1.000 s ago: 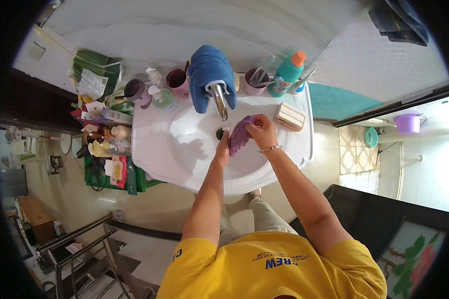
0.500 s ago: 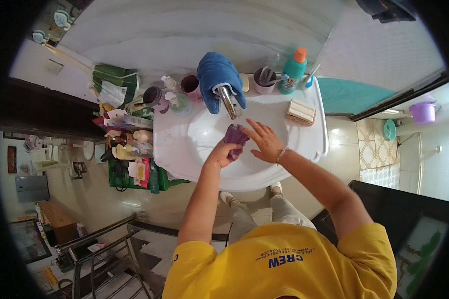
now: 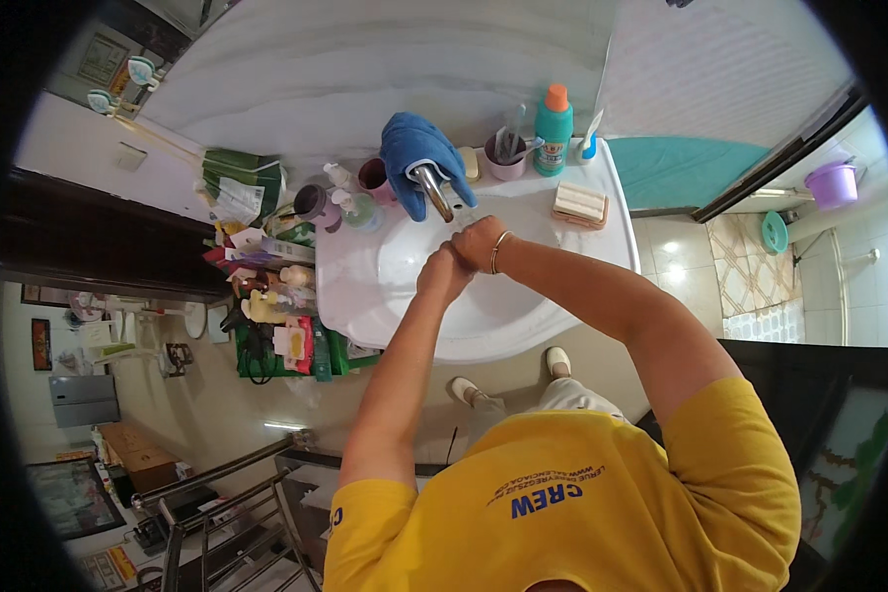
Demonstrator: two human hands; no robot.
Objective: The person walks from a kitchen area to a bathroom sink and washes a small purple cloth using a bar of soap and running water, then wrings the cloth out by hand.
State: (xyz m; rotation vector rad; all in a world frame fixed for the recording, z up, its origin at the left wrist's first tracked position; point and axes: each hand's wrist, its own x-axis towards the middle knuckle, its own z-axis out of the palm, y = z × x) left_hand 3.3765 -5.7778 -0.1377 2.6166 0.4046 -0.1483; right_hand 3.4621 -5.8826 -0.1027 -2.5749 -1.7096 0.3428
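Over the white sink basin (image 3: 523,314), both hands are closed and pressed together just below the chrome faucet (image 3: 432,189). My left hand (image 3: 445,277) is the lower one. My right hand (image 3: 478,243), with a bangle at its wrist, lies against it at the upper right, fingers curled. Whatever is between them is hidden; no purple shows. A blue cloth mitt (image 3: 416,145) drapes over the faucet body, its edge above the spout. Behind my right hand, a soap dish (image 3: 580,206) with pale bars on it stands on the sink's right ledge.
Along the back ledge stand a pump bottle (image 3: 361,211), mauve cups (image 3: 316,205), a cup with brushes (image 3: 506,158) and a teal bottle with an orange cap (image 3: 554,131). Left of the sink, packages and bottles crowd a green crate (image 3: 340,353). A metal railing (image 3: 229,469) is at lower left.
My right hand has come in from the right and closed against the left. The purple, crumpled-looking thing in my left hand is now out of sight. The view has shifted slightly.
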